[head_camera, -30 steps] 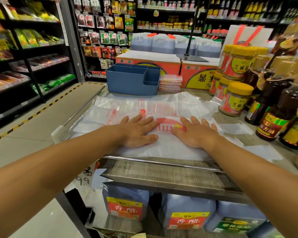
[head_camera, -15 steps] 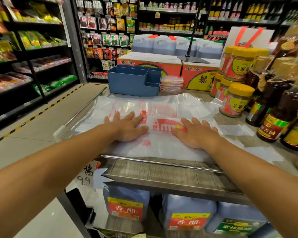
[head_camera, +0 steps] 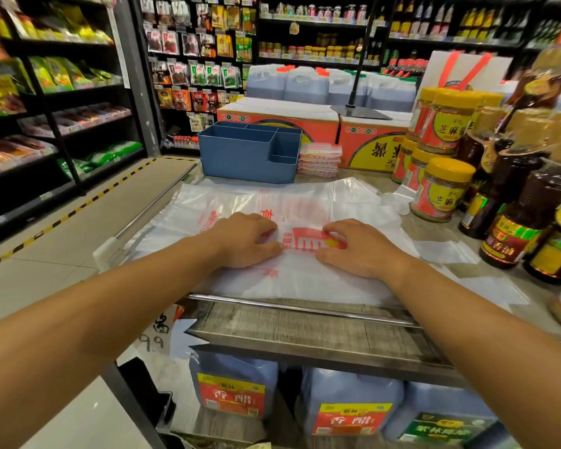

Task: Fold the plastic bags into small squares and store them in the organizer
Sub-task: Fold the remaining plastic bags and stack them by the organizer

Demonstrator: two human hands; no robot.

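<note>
Shop counter: my left hand (head_camera: 251, 241) and right hand (head_camera: 358, 249) curl fingers into the plastic bag (head_camera: 305, 273), pinching mid-fold; next, fold toward the far organizer (head_camera: 250, 155).

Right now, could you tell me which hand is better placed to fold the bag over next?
Probably the left hand: it lies nearer the plastic bag's wide, still-spread left portion. The right hand sits at the printed centre and could hold it down.

"香醋" on jug labels (head_camera: 230, 396); "芝麻" on jars (head_camera: 441, 189)
</note>
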